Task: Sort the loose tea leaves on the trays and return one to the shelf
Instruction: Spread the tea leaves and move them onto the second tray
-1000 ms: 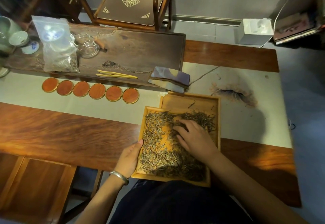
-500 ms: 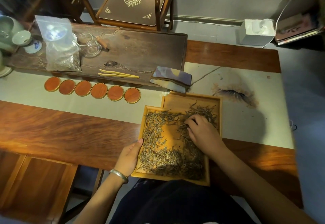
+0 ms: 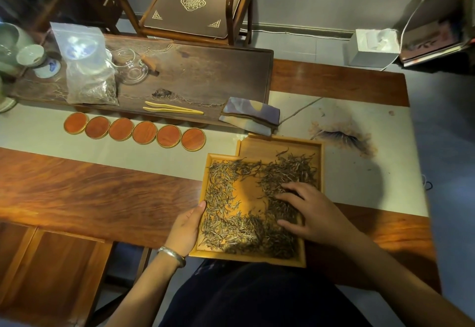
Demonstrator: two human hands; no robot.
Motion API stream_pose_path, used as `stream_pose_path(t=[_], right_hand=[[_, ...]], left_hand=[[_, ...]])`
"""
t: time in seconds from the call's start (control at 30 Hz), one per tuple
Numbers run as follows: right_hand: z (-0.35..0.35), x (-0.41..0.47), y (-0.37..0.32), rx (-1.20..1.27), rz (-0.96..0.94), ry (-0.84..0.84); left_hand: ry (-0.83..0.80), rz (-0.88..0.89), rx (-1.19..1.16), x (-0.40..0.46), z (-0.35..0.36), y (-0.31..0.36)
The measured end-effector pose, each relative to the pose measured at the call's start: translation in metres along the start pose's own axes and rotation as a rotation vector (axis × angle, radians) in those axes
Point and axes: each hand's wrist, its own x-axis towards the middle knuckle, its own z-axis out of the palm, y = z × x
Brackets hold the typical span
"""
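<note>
A light wooden tray [image 3: 248, 258] lies at the table's near edge, stacked partly over a second tray [image 3: 272, 145] behind it. Loose tea leaves [image 3: 226, 229] lie in a ring round a bare patch [image 3: 248, 193] in the tray's middle. My left hand [image 3: 186, 226] grips the tray's left rim, thumb over the edge. My right hand [image 3: 308, 211] rests flat on the leaves at the right side, fingers spread and pointing left.
Several round red coasters [image 3: 133, 132] line the pale runner. Behind them a dark tea board [image 3: 205, 75] carries a plastic bag of tea [image 3: 87, 70], glassware [image 3: 131, 64], bamboo tongs [image 3: 172, 109] and a folded cloth [image 3: 250, 116]. A chair [image 3: 192, 10] stands beyond the table.
My right hand swept from the tray's middle up to the far right, then back down the right side, pushing leaves outward and widening the bare patch. My left hand stayed on the rim.
</note>
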Motion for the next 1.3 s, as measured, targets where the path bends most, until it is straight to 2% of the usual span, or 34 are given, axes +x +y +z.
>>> stream_pose_path(t=[0.27, 0.47, 1.2, 1.3], right_hand=[[0.008, 0.006, 0.008, -0.009, 0.013, 0.093], [0.007, 0.02, 0.01, -0.046, 0.042, 0.098], [0.009, 0.03, 0.017, 0.018, 0.395, 0.184], [0.007, 0.035, -0.003, -0.058, 0.347, 0.222]], left_hand=[[-0.032, 0.004, 0.022, 0.003, 0.004, 0.004], [-0.031, 0.017, 0.05, 0.003, 0.001, 0.005], [-0.064, 0.02, 0.05, 0.006, 0.01, 0.006], [-0.065, 0.016, 0.044, 0.006, 0.01, 0.005]])
